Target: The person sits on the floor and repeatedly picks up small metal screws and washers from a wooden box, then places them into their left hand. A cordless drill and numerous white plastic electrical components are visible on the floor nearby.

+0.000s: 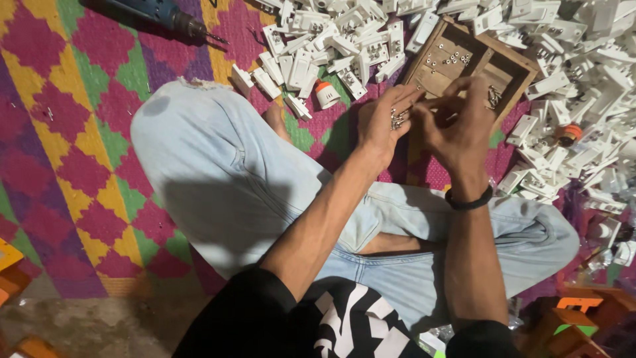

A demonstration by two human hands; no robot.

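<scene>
I sit cross-legged in light blue jeans on a patterned mat. My left hand [383,118] is cupped around a small bunch of metal screws [397,119] held in its palm. My right hand [460,122], with a black band on its wrist, reaches its fingertips toward those screws, fingers pinched close to them. Both hands hover over a shallow wooden tray [430,78] with small metal screws lying in its compartments.
A large heap of white plastic parts [344,40] spreads across the top and down the right side [570,132]. A small white cap with an orange top [326,94] lies near my knee. A blue power drill [165,14] rests at the top left. Orange wooden pieces [570,318] sit bottom right.
</scene>
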